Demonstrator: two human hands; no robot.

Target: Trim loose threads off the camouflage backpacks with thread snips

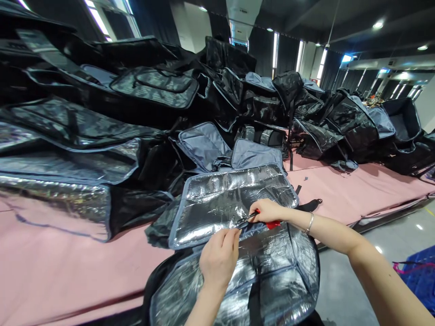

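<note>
Right hand [268, 211] grips red-handled snips [253, 217]; left hand [219, 258] pinches the foil bag's [217, 203] edge.

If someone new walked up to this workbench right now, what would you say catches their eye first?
First, the shiny silver-lined bag, lying open at the near edge of the pink table. Over it, the right hand holds red-handled snips at the lining's edge, while the left hand pinches the same spot. Behind, a heap of black bags runs along the table's far side.
</note>
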